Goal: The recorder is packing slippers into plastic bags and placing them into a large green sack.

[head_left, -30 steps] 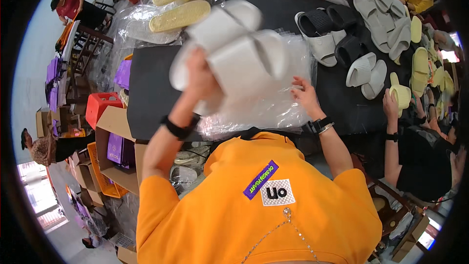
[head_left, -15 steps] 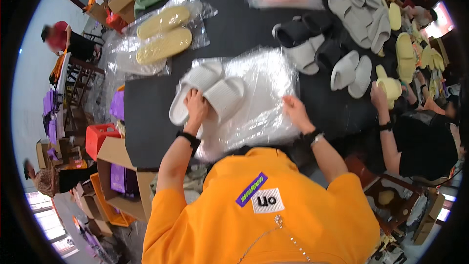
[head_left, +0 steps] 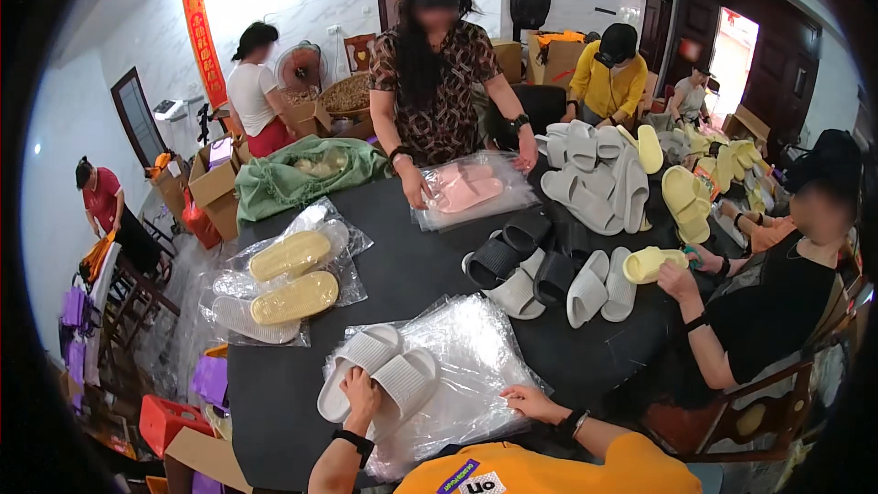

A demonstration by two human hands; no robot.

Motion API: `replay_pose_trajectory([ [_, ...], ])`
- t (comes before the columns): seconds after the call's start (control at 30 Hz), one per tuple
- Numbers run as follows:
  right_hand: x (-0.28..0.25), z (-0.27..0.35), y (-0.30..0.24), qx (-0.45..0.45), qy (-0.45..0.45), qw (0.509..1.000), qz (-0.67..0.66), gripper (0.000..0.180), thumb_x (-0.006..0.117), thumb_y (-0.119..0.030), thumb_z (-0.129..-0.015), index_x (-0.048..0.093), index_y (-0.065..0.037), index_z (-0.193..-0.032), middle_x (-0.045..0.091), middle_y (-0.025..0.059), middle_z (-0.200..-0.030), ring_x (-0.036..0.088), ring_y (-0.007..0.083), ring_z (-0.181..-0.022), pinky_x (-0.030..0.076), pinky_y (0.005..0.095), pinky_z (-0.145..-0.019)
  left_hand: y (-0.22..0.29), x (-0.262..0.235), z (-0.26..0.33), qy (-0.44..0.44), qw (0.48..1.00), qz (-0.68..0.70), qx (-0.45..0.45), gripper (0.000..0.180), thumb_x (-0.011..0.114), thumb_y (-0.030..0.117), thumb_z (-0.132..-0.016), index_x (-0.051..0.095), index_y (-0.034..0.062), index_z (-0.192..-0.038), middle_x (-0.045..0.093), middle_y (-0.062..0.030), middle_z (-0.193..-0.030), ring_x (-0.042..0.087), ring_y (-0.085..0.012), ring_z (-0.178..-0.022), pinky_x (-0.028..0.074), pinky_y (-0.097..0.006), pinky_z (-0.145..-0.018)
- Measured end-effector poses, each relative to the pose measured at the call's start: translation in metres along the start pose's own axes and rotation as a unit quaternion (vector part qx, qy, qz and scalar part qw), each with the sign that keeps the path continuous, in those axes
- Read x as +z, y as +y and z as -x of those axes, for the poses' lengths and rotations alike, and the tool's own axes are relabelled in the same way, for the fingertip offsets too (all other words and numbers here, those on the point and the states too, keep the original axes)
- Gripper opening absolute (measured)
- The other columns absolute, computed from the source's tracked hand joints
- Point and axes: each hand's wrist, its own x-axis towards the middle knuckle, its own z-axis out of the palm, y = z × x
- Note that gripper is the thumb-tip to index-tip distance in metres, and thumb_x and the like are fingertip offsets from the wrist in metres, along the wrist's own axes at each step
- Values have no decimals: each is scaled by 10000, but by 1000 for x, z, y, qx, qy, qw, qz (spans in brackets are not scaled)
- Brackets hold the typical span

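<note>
A pair of pale grey ridged slide slippers (head_left: 409,384) lies at the left end of a stack of clear plastic bags (head_left: 466,361) on the black table (head_left: 384,265). My left hand (head_left: 362,396) grips the slippers from the near side, fingers curled in where the two meet. At the right edge of the stack, my right hand (head_left: 533,402) pinches the clear plastic with thumb and fingertips. How many layers it holds does not show.
Bagged yellow slippers (head_left: 294,298) lie further left. Black slippers (head_left: 526,230) and loose grey slippers (head_left: 599,185) pile up at the right. Across the table a person handles bagged pink slippers (head_left: 468,187); another at right holds a yellow slipper (head_left: 654,265). A green sack (head_left: 302,178) sits far left.
My view has tilted up, so the people and the room beyond the table now show. Both hands keep about the same places on the slippers and the plastic.
</note>
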Motion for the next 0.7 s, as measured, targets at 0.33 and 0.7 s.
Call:
replay_pose_trajectory([
  [0.33,14,-8,31,-34,118,992,42,246,619,-106,-798,618,5,-1018,640,60,-815,571,100,-682,447,261,-579,117,-17,-2,-41,973,4,226,357,552,120,-671,573,65,-1024,510,-111,-1152,392,-279,-1181,305,-481,-917],
  [0.7,15,2,30,-50,126,989,64,150,608,-109,-819,631,7,-912,600,1,-739,524,68,-635,429,221,-586,107,41,-19,-57,972,-13,226,324,536,125,-722,565,55,-1037,525,-75,-1176,404,-248,-1186,284,-444,-938],
])
